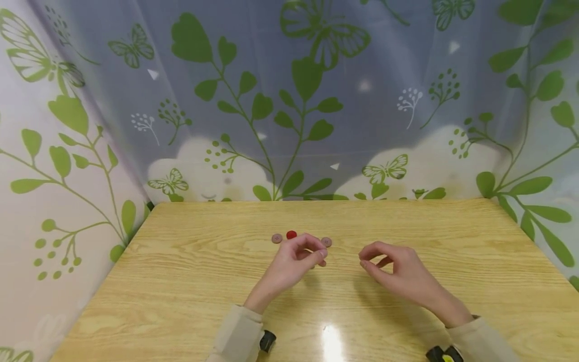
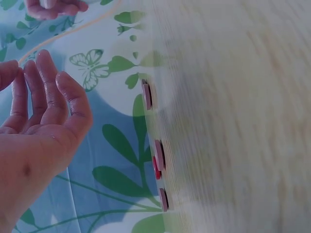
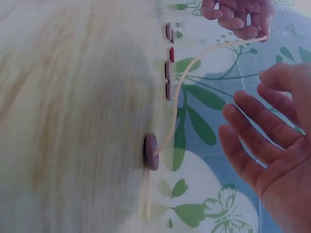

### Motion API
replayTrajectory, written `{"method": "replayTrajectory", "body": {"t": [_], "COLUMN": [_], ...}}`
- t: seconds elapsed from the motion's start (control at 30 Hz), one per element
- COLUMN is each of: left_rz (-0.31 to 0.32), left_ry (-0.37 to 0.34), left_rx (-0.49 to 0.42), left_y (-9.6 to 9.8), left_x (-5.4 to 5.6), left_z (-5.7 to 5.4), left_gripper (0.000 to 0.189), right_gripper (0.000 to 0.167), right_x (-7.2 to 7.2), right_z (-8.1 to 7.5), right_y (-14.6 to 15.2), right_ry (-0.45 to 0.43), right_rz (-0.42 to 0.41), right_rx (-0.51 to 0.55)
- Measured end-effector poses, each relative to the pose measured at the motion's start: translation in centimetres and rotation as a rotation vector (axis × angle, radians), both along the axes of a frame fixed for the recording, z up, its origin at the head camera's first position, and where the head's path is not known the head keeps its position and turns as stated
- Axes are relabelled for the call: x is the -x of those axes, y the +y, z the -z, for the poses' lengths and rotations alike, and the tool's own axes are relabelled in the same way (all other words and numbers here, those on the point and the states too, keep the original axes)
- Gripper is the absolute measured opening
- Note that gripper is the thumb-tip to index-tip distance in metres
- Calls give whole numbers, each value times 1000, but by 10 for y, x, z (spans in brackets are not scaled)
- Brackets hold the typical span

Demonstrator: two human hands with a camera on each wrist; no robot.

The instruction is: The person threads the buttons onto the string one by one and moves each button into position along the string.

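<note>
My left hand (image 1: 296, 264) is over the middle of the table, thumb and forefinger pinching the end of a thin pale cord (image 2: 73, 29). In the right wrist view, this cord (image 3: 187, 68) curves down to a mauve button (image 3: 152, 152) and passes through it, leaving a short tail on the far side. That button is hidden in the head view. My right hand (image 1: 400, 274) hovers to the right with loosely bent fingers and nothing visible between them. Beyond the left hand lie a red button (image 1: 291, 235) and mauve buttons (image 1: 277, 238), one of them (image 1: 326, 242) just past the fingertips.
The light wood-grain table (image 1: 181, 281) ends at a hanging cloth (image 1: 253, 90) printed with green leaves and butterflies, which also covers both sides. A dark strap piece (image 1: 268, 341) shows at the left sleeve, another (image 1: 436, 354) at the right.
</note>
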State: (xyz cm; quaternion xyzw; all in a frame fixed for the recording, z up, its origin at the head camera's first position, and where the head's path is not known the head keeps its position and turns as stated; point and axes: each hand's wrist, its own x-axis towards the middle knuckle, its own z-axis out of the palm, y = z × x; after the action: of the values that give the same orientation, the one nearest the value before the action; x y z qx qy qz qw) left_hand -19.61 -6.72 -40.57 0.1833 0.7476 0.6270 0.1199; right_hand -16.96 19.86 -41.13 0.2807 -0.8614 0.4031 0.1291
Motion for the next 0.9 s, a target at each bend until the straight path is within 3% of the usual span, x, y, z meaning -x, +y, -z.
{"method": "replayTrajectory", "body": {"t": [0.53, 0.9], "left_rz": [30, 42], "left_ry": [2, -1], "left_rx": [-20, -2], "left_y": [3, 4], "left_x": [-5, -5], "left_z": [-3, 1], "left_gripper": [15, 16], "right_gripper": [21, 21], "right_x": [1, 1], "right_z": [-7, -5], "right_y": [-13, -22], "right_ry": [65, 92], "right_rz": [-23, -28], "right_rx": [42, 38]}}
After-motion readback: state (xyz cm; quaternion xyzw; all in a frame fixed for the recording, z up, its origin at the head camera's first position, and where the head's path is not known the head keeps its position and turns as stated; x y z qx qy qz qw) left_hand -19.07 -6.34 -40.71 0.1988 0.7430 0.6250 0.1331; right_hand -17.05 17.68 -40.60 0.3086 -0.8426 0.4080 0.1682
